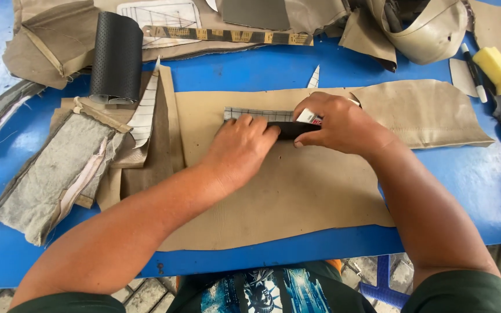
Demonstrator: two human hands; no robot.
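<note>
Tan leather sheet (297, 185) lies flat under a gridded ruler (256, 113), left hand (240, 148) fingers pressing it, right hand (337, 124) clamped on a marker (308, 117).

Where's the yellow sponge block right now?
In the head view the yellow sponge block lies at the far right edge of the blue table, beside a white marker pen, beyond the right hand.

Flat tabletop (482, 185): saturated blue, plain. Large flat sheet of leather-like material (285, 191) at centre: tan, unpatterned. Narrow strip template (256, 113) at 12 o'clock of centre: pale grey with dark grid lines. Rolled perforated sheet (116, 57) at 10 o'clock: black, fine dot pattern. Rectangular sponge block (497, 70) at 2 o'clock: yellow. Layered fabric offcuts (53, 179) at 9 o'clock: grey felt backing, cream edging. Long ruler (227, 35) at 12 o'clock: brownish, dark tick marks.
</note>
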